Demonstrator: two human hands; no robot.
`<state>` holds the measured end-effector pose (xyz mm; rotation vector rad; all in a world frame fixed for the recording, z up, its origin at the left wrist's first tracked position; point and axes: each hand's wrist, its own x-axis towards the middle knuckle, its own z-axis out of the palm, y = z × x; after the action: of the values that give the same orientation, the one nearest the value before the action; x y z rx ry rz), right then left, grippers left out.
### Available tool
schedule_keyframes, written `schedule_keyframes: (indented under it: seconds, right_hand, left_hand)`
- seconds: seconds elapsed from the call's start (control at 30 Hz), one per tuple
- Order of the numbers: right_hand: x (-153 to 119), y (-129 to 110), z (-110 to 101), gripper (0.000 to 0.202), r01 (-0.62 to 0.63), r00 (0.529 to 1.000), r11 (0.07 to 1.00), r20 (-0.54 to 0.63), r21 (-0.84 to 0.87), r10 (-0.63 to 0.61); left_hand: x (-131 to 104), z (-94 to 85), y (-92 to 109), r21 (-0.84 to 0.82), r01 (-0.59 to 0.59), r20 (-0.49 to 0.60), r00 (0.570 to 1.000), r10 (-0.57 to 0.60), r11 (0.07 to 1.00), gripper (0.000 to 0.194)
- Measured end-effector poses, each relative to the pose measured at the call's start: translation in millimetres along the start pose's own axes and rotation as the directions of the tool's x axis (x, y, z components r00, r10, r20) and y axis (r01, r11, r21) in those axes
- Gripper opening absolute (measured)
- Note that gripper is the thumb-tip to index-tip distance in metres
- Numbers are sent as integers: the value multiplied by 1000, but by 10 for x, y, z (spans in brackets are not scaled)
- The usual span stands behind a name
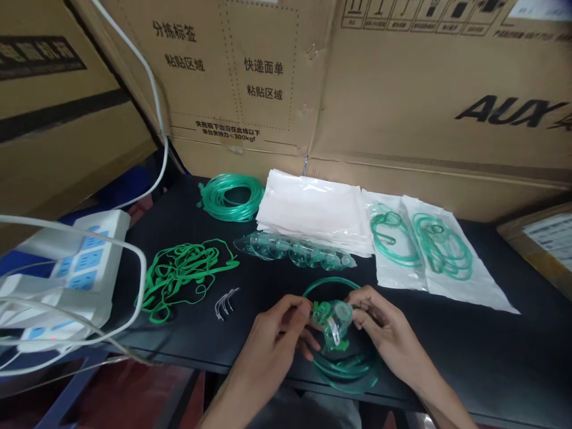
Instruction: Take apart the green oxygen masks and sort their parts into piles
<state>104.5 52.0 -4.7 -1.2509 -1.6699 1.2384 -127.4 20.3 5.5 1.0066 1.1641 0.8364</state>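
Note:
Between my two hands, near the front edge of the black table, is a clear green mask (336, 322) with a metal strip and a bit of green strap. My left hand (288, 330) pinches its left side, thumb and index finger together. On the right side, my right hand (379, 325) has its fingers closed on the mask's edge. Coiled green tubing (348, 366) lies below and around the mask. Behind it, a row of clear green masks (295, 250) lies beside a stack of white bags (313, 205).
Green elastic straps (183, 274) and thin metal strips (226, 302) lie left. A green tubing coil (232, 196) sits behind them. Two packed bags (447, 250) lie right. A power strip (89, 268) with white cables is far left. Cardboard boxes (379, 107) stand behind the table (496, 351).

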Motion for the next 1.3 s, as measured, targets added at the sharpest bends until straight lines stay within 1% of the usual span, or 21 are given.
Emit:
schedule_keyframes:
  seconds: [0.03,0.07,0.1,0.17,0.2,0.23,0.3,0.4,0.53,0.6,0.67,0.77,0.87,0.9,0.97,1.03,1.07,1.1,1.17,1.23,1.3]
  right_hand:
    - [-12,14,-7,11,7,1000,1000,4,7,-7]
    - [-22,20,-8,12,19,1000,1000,6,13,-19]
    - [-30,21,-5,13,33,999,999,7,20,-33]
    - [-38,11,13,17,69,998,997,7,34,-69]
    - [-41,5,24,19,87,996,995,8,41,-87]
    - [-44,-1,35,21,105,994,993,10,46,-106]
    - [-54,-9,48,20,136,990,989,16,48,-137]
    - [-69,-7,49,10,170,984,985,48,36,-171]
    - [-80,13,44,10,214,969,976,120,38,-217]
    - [-82,25,45,10,233,962,971,137,48,-237]
    - [-83,37,48,10,242,959,969,137,57,-248]
    - [-75,46,47,14,235,961,970,130,67,-242]
    - [-54,35,31,15,221,962,972,145,74,-230]
    - [-47,27,25,15,218,962,973,153,78,-228]
    - [-39,2,19,15,211,960,974,170,86,-223]
    - [-43,-27,33,15,203,959,975,182,93,-217]
    - [-48,-39,47,16,200,958,975,189,94,-215]
    - [-54,-48,65,17,197,958,976,196,92,-212]
    - [-61,-47,95,19,192,955,978,212,83,-205]
    - [-56,-18,92,19,184,960,981,205,60,-192]
    - [-43,32,42,20,168,974,986,149,15,-168]
  left_hand:
    - [22,2,23,-104,76,19,997,-74,992,48]
    - [43,5,49,-192,154,73,987,-142,969,58]
    - [61,8,80,-256,235,158,967,-199,938,67]
    - [87,11,154,-299,368,352,900,-256,880,75]
    - [96,11,195,-287,406,422,867,-266,868,75]
    - [102,8,235,-260,427,459,844,-277,866,72]
    - [112,-4,303,-193,445,441,836,-328,875,64]
    - [117,-35,366,-103,487,342,836,-428,867,57]
    - [113,-49,462,-14,520,360,799,-481,854,41]
    - [125,-29,535,59,543,340,778,-529,837,39]
    - [152,-1,597,121,562,304,764,-570,818,43]
    - [180,18,621,165,528,286,783,-553,833,46]
    - [140,-10,580,247,487,255,802,-541,838,53]
    - [109,-22,564,295,454,235,818,-525,841,53]
    - [36,-30,538,426,327,175,885,-432,843,47]
    - [-39,-12,508,593,143,125,956,-266,793,33]
    - [-77,2,485,673,50,121,977,-176,738,26]
    - [-116,14,457,739,-38,136,986,-94,673,19]
    - [-218,9,384,818,-181,192,981,38,546,8]
    - [-364,-53,303,861,-262,223,965,141,436,4]
    - [-535,-171,238,899,-286,200,942,269,333,10]
